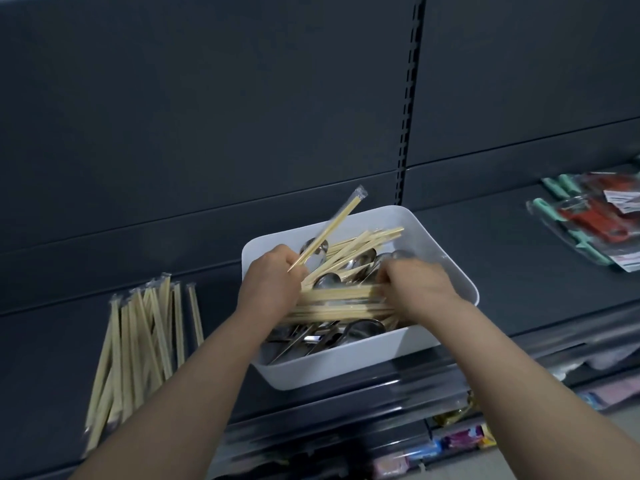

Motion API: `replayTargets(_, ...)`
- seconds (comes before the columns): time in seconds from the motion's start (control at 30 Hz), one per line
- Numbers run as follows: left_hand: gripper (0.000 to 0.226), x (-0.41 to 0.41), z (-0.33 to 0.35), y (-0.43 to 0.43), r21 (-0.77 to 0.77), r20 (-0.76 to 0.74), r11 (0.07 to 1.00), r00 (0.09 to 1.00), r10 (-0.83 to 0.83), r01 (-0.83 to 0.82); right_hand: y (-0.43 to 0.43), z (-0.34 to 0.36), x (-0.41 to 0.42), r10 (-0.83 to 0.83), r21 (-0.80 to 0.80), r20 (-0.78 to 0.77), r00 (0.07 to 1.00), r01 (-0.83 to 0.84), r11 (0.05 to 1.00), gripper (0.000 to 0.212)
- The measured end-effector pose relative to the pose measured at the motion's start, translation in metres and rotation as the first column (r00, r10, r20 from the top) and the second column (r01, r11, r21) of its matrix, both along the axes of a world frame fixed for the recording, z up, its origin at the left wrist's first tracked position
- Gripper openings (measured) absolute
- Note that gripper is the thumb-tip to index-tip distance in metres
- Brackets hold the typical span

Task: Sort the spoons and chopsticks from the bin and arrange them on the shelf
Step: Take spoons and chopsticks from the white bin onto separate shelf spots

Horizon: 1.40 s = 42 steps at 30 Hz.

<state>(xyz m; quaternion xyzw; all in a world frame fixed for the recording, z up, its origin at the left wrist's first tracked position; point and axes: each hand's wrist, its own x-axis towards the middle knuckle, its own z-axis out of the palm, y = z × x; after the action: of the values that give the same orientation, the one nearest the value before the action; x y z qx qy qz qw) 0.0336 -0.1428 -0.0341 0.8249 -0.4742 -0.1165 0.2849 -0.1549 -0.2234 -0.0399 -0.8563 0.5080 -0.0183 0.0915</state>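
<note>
Far left of the bin (346, 368), on the dark shelf (502, 271), a pile (138, 341) of wrapped chopsticks lies with the sticks running roughly front to back, a little fanned, well apart from the bin's wall.

Over to the bin itself: white plastic, sitting on the shelf at a slight angle, its front wall near the shelf's front edge.

Left hand (270, 285) is in at the bin's left end, fingers curled. It grips a wrapped pair (332, 230) that pokes up and away over the bin's back rim, clear wrapper tip highest. Right at that hand's side starts a bundle (343, 303) of chopsticks, lying level across the bin from left to right, above the contents. Whether the left hand also holds the bundle's end, I cannot tell.

Behind the bundle, a fan (367, 242) of loose chopsticks leans toward the bin's back right corner. Spoons (363, 329), shiny metal, fill the bin under and around all this, bowls showing between the sticks, handles heaped at the front.

Right hand (419, 289) now: at the bin's right side, knuckles up, fingers curled down round the bundle's right end and gripping it, though the hand is blurred.

Well right of the bin, on the same shelf, lie overlapping packets (595, 220) with green handles and red cards. Below the bin, colourful goods (464, 439), too blurred to name.
</note>
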Motion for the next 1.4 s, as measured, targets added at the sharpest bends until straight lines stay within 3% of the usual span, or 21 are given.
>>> replayTargets(0.13,0.004,-0.004,0.002,-0.004,-0.013,-0.035,1.000,0.999,-0.004,0.004,-0.011,0.006,-0.013,-0.161,0.011,0.076,0.984,0.161,0.987,0.018)
replayTargets(0.27,0.003,-0.017,-0.007,-0.006,0.216,-0.027,0.967,0.991,-0.134,0.136,-0.014,0.007,-0.019,-0.253,0.109,0.188,0.949,0.236,0.966,0.026)
replayTargets(0.47,0.023,-0.032,-0.018,-0.005,0.323,0.171,0.922,0.945,-0.277,0.212,0.000,0.002,-0.023,-0.257,0.178,0.247,0.934,0.217,0.960,0.029)
replayTargets(0.6,0.015,-0.031,-0.013,-0.009,0.405,0.206,0.893,0.932,-0.297,0.195,0.001,0.001,-0.024,-0.302,0.166,0.307,0.902,0.262,0.951,0.030)
replayTargets(1.03,0.017,-0.009,-0.013,-0.011,0.228,-0.043,0.973,0.999,-0.015,0.025,-0.001,-0.001,-0.016,-0.382,0.253,0.505,0.774,0.291,0.923,0.030)
replayTargets(1.13,0.022,-0.014,-0.012,-0.013,0.172,-0.013,0.985,1.000,0.007,-0.005,0.002,-0.003,-0.016,-0.367,0.225,0.516,0.774,0.291,0.930,0.030)
replayTargets(1.4,0.038,-0.021,-0.009,-0.029,0.222,0.134,0.975,0.991,-0.030,-0.001,0.007,-0.005,-0.019,-0.324,0.155,0.549,0.771,0.288,0.945,0.030)
